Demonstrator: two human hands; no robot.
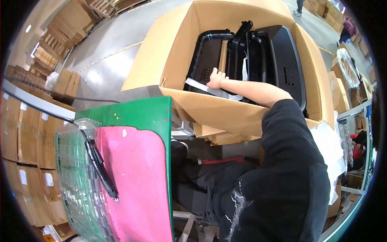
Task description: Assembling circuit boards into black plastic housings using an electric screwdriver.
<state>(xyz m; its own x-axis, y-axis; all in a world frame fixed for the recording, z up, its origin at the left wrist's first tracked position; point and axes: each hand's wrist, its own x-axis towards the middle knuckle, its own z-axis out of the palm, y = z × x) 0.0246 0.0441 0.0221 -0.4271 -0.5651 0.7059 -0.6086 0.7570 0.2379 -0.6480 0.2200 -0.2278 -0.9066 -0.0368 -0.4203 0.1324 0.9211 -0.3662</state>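
A black pen (100,167) lies on the pink mat (137,181).

Warehouse floor (117,48): grey polished concrete, glossy, with a yellow line. Stacked cardboard cartons (24,137) left; wooden pallets (100,6) beyond.

Black sweatshirt, sleeve (288,121) pushed above elbow; forearm bare; white lightning-like print on dark front.

- A warehouse or packing hall.
- Around the green table (137,115) spreads a bare polished concrete floor (117,52) with a painted yellow line.
- Left of the table, and beyond it, stand stacked brown cartons (24,137).
- Right of the table, a large open cardboard box (225,109) holds black plastic parts (282,60).
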